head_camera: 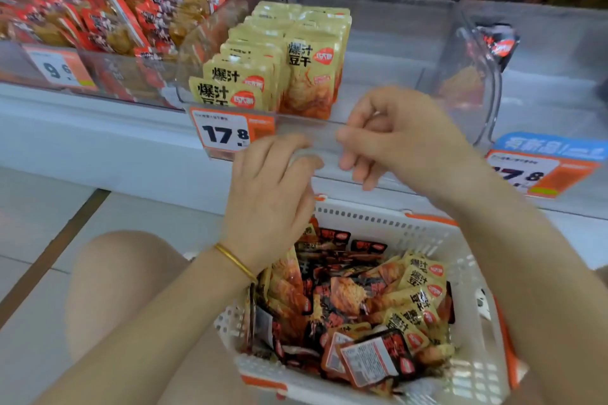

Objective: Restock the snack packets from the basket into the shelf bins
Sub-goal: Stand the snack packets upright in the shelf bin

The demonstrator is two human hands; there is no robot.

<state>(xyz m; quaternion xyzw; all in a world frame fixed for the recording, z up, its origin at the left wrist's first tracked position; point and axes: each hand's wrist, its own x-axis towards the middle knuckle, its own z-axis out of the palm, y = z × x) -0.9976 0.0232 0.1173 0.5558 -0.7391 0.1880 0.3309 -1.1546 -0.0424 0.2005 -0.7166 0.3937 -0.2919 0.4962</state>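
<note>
1. We judge the restock partly done: yellow tofu packets [279,69] fill the middle clear bin's [394,43] left half; its right half is bare.
2. The basket [394,220], below the shelf's [98,141] front edge, is full of mixed packets [362,299].
3. The right hand's [404,145] grip hangs loosely curled, empty, at the bin's front edge.
4. The left hand [273,194] shows its back; we cannot tell what its grip holds.

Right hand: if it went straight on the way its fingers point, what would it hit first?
The right hand points left, so it would likely first meet the fingertips of the left hand, just in front of the bin. How the two hands sit in depth is unclear.
</note>
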